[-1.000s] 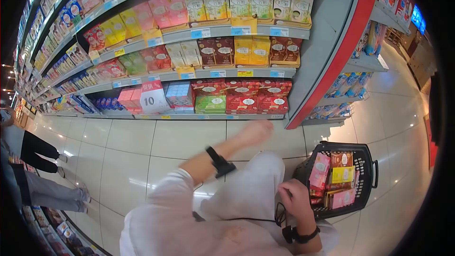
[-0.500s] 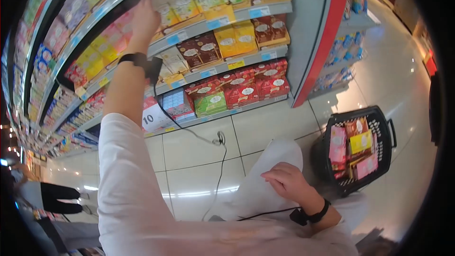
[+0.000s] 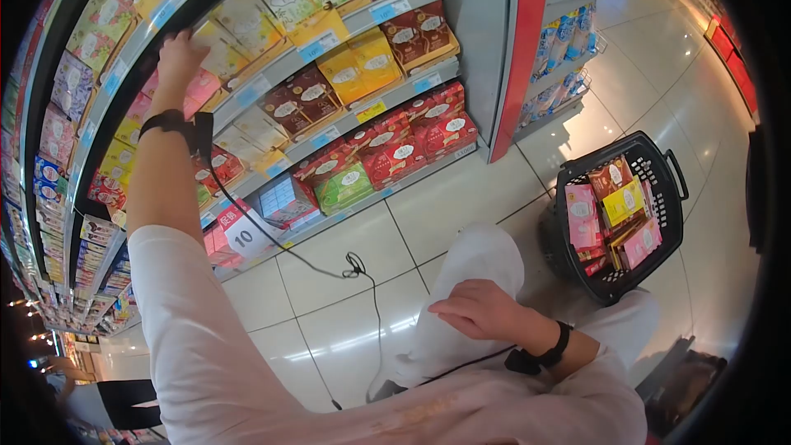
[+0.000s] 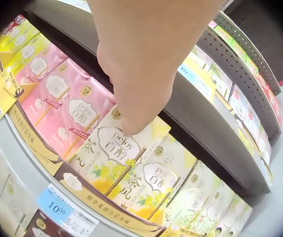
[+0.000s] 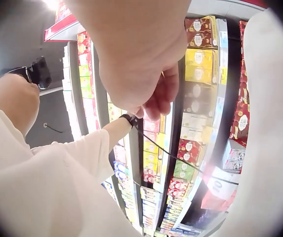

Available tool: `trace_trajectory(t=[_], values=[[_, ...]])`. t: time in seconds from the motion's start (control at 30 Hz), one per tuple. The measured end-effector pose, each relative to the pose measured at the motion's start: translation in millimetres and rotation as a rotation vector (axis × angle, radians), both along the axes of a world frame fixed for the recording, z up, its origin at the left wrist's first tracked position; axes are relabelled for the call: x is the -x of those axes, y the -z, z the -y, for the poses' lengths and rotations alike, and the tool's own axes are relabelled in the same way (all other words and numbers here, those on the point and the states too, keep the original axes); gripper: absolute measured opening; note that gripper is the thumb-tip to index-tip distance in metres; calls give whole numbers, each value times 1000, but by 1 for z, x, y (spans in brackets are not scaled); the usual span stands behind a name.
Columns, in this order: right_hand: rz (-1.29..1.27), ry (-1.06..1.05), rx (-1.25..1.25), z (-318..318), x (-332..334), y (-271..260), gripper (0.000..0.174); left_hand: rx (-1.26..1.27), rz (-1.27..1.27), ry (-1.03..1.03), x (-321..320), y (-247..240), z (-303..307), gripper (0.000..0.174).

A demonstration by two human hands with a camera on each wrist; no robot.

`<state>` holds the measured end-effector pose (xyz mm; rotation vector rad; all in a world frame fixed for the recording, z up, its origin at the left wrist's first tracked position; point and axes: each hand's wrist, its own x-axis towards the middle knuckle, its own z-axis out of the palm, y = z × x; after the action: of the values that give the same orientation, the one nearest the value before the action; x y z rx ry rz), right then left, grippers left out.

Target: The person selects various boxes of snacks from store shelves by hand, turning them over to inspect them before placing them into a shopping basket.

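My left hand [image 3: 181,63] reaches into a shelf in the head view, beside pink boxes [image 3: 200,91] and pale yellow-green ones [image 3: 221,51]. In the left wrist view the hand [image 4: 139,64] covers the upper part of a white-and-yellow box [image 4: 113,148], next to a pink box [image 4: 80,112]; its fingertips are hidden, so a grip cannot be made out. My right hand [image 3: 479,310] is over my knee, fingers loosely bent and holding nothing. The same hand [image 5: 144,69] fills the top of the right wrist view.
A black basket [image 3: 626,287] with several boxes stands on the floor to my right. A thin cable [image 3: 377,321] trails from the left wrist across the tiles. The red-edged shelf end [image 3: 521,58] stands ahead, and a person's dark-clothed legs [image 3: 132,404] show at lower left.
My left hand rose from above the floor to the shelf, then shifted left along it as the view turned. My right hand moved from beside the basket to over my knee.
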<state>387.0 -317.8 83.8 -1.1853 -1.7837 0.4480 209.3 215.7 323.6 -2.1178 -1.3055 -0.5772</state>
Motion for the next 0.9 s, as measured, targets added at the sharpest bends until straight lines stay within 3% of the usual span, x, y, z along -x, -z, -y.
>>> trace_trajectory(t=[0.07, 0.23, 0.3, 0.4, 0.43, 0.47, 0.53, 0.6, 0.67, 0.7, 0.77, 0.83, 0.9], values=[[-28, -3, 5, 0, 1, -2, 14, 52, -23, 170, 14, -7, -9, 45], [-10, -47, -28, -5, -2, -3, 16, 120, 41, 236, 28, -38, 52, 45], [-22, -34, -62, -3, -4, -7, 16, 13, 255, 360, 34, -44, 85, 44], [-65, 30, -135, 0, -8, -10, 15, -8, 313, 509, 41, -41, 173, 38], [-104, 89, -177, 1, -7, -11, 15, 52, 433, 542, 38, -31, 210, 42], [-110, 121, -197, 0, -7, -10, 20, 31, 436, 730, 39, -17, 236, 41], [-120, 225, -267, -2, -12, -6, 33, 360, 752, 676, 30, 24, 300, 42], [-127, 315, -243, 7, -18, -13, 57, 535, 849, 810, 24, 84, 322, 42], [-219, 333, -206, 22, -25, -21, 64, 765, 1048, 845, 2, 140, 355, 37], [-202, 402, -196, 33, -28, -20, 64, 904, 1183, 873, -12, 164, 369, 32], [-287, 297, 38, 48, -34, -15, 65, 1020, 1350, 917, -44, 193, 400, 31], [-350, 305, 114, 52, -42, -11, 64, 1099, 1445, 883, -73, 207, 412, 31], [-410, 296, 184, 62, -56, 2, 62, 1057, 1342, 899, -101, 222, 422, 45]])
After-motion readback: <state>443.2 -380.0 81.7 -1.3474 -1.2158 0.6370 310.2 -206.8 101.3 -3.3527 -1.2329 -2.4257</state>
